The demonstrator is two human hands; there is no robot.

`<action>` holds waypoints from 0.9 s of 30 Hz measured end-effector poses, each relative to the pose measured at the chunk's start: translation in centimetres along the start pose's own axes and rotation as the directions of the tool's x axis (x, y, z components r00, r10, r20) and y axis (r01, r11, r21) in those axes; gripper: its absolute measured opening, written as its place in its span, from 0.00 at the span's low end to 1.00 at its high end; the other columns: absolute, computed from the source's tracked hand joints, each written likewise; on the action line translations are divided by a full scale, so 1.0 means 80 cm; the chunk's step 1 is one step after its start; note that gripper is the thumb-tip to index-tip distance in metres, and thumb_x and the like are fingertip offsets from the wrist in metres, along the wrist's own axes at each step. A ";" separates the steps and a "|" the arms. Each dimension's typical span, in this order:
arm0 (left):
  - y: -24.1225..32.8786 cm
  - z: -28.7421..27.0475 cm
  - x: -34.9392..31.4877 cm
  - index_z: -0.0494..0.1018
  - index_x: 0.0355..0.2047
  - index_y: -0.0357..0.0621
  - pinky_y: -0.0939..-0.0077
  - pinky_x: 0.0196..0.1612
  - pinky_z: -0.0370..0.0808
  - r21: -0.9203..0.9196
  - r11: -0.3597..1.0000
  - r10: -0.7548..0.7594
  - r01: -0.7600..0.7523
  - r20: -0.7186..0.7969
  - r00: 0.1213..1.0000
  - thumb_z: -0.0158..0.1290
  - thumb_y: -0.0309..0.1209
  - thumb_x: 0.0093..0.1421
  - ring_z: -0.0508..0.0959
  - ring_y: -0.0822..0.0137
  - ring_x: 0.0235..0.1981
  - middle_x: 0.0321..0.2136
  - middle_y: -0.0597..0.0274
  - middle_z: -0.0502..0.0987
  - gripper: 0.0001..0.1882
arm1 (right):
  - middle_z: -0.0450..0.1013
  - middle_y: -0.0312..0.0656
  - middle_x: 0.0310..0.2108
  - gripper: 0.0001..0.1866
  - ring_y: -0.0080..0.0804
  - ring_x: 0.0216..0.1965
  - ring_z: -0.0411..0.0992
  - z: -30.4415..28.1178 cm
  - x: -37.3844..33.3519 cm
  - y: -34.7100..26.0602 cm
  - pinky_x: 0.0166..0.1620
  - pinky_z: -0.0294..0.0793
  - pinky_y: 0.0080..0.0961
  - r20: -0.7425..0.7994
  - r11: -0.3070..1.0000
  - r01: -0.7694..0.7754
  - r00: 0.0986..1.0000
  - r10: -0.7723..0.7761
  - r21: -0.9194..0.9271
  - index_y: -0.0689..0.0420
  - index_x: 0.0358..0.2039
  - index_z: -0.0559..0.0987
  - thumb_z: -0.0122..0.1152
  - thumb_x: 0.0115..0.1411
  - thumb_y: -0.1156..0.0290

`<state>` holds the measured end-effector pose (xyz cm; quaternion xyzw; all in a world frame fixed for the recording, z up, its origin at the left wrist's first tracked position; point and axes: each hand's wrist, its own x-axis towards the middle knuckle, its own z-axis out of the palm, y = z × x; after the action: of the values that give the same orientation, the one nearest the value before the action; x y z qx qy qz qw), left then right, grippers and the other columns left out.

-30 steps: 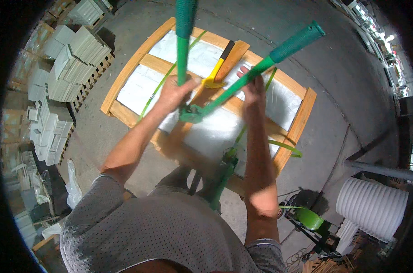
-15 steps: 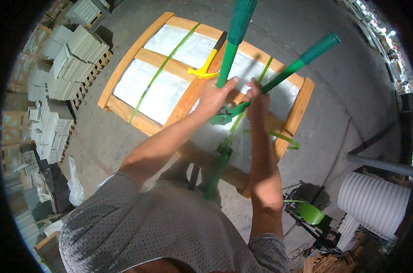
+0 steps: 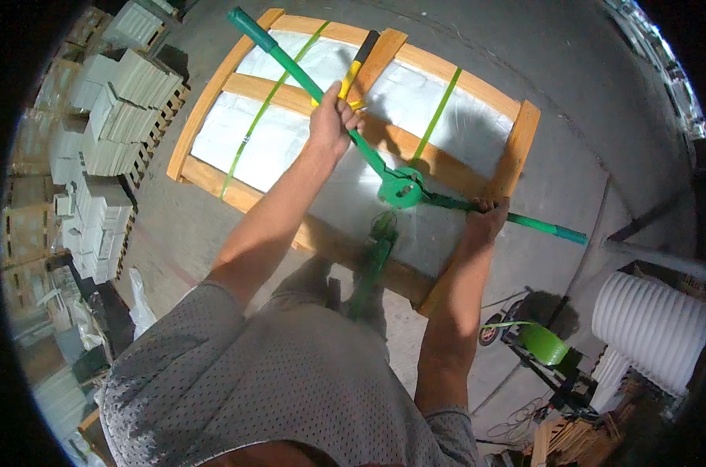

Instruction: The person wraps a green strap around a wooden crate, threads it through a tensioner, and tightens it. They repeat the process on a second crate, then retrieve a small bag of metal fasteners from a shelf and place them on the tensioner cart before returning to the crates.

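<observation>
My left hand [image 3: 331, 124] is closed round one arm of a green long-handled strapping sealer [image 3: 402, 187]. Around the other arm, to the right, my right hand [image 3: 487, 219] is closed too. The handles are spread wide apart, and the round head is over the crate [image 3: 248, 148], a wooden frame around a white-wrapped load. A green strap [image 3: 440, 113] runs from the far side toward that head, where it disappears from sight. Nearer my body is a green strap tensioner [image 3: 380, 237], partly in shadow. Behind my left hand lies a hammer [image 3: 353, 74] with a yellow shaft and black grip.
A second green strap [image 3: 261, 117] crosses the crate's left part. Stacked pale slabs [image 3: 123, 117] stand on pallets to the left. At lower right are a wheeled cart with a green strap coil [image 3: 543, 342], a big white ribbed roll [image 3: 652, 331] and wooden pieces [image 3: 574, 444].
The sealer's handles have swung from upright and close together to far apart, left and right. My hands have moved apart with them. The loose strap loop at the crate's right no longer shows.
</observation>
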<state>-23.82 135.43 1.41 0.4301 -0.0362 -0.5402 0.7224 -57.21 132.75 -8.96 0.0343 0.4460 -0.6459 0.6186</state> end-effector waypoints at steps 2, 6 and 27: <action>0.005 0.005 0.008 0.49 0.13 0.56 0.71 0.24 0.59 0.024 0.999 0.039 -0.041 0.094 0.995 0.48 0.46 0.64 0.49 0.70 0.13 0.10 0.72 0.44 0.27 | 0.56 0.29 0.17 0.14 0.22 0.14 0.50 -0.003 -0.001 0.004 0.19 0.55 0.21 -0.018 0.999 -0.002 1.000 0.003 0.052 0.48 0.29 0.69 0.45 0.66 0.53; 0.007 0.001 0.011 0.50 0.13 0.57 0.70 0.22 0.61 -0.032 0.999 0.029 -0.027 0.071 0.997 0.48 0.44 0.64 0.51 0.70 0.12 0.10 0.71 0.47 0.25 | 0.56 0.29 0.18 0.14 0.22 0.15 0.50 -0.002 -0.008 0.010 0.19 0.56 0.22 0.113 0.989 0.006 0.993 -0.023 0.148 0.48 0.30 0.69 0.45 0.67 0.54; -0.043 -0.061 -0.009 0.49 0.13 0.57 0.67 0.25 0.60 0.020 0.999 -0.047 0.051 -0.159 0.986 0.46 0.48 0.64 0.49 0.69 0.13 0.10 0.70 0.44 0.27 | 0.54 0.31 0.16 0.15 0.27 0.14 0.53 -0.028 -0.038 0.008 0.23 0.62 0.28 -0.060 0.994 0.109 0.992 -0.109 -0.004 0.49 0.26 0.62 0.55 0.62 0.59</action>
<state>-24.22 138.67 -3.62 0.4810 0.0256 -0.5213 0.7044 -57.10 136.57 -8.81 0.0292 0.4662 -0.6770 0.5687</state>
